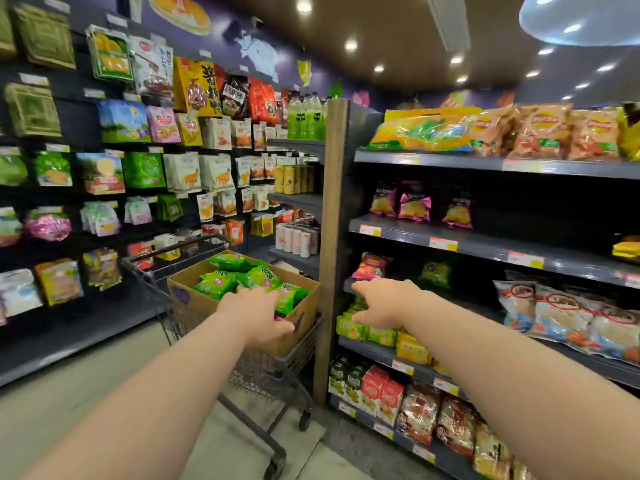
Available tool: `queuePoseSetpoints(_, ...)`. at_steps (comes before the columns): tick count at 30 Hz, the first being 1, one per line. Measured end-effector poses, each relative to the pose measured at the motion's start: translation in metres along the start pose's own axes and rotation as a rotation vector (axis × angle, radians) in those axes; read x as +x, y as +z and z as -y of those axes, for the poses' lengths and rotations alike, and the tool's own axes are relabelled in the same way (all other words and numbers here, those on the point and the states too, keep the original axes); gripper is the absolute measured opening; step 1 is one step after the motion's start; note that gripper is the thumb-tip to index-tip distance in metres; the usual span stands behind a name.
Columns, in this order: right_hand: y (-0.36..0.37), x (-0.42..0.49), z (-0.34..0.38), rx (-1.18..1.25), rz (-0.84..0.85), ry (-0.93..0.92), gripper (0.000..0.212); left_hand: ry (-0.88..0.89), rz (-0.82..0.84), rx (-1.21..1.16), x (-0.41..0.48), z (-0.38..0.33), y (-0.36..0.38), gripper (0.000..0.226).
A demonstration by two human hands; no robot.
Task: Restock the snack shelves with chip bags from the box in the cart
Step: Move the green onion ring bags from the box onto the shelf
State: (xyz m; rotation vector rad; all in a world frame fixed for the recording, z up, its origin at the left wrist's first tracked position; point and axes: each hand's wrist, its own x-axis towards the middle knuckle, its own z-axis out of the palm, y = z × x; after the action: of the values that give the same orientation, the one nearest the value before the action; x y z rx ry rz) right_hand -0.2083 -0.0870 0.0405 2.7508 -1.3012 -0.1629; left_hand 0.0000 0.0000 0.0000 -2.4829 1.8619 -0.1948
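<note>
A cardboard box (194,296) full of green chip bags (221,284) rides in a dark wire cart (270,372) in the aisle. My left hand (258,313) reaches into the box's near right corner, fingers curled around a green bag there. My right hand (384,301) stretches toward the third shelf (485,308) of the right-hand unit, fingers spread and holding nothing. A pink bag (372,266) and one green bag (434,273) stand on that shelf just beyond my fingers.
A wooden post (330,237) marks the shelf unit's left end beside the cart. Purple chip bags (414,206) sit one shelf up, large yellow and orange bags on top. Hanging snack packs cover the left wall (138,168). Biscuit packs fill the lower shelves.
</note>
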Motion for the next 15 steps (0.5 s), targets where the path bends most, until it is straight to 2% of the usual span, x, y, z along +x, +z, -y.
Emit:
queuePoseSetpoints(6, 0.0, 0.099, 0.03, 0.024, 0.02, -0.122, 0.068, -0.129, 0.045, 0.057, 0.047, 0.057, 0.018, 0.078)
queuePoseSetpoints(15, 0.002, 0.251, 0.032, 0.01, 0.035, -0.239, 0.07, -0.245, 0.067, 0.086, 0.141, 0.106, 0.027, 0.076)
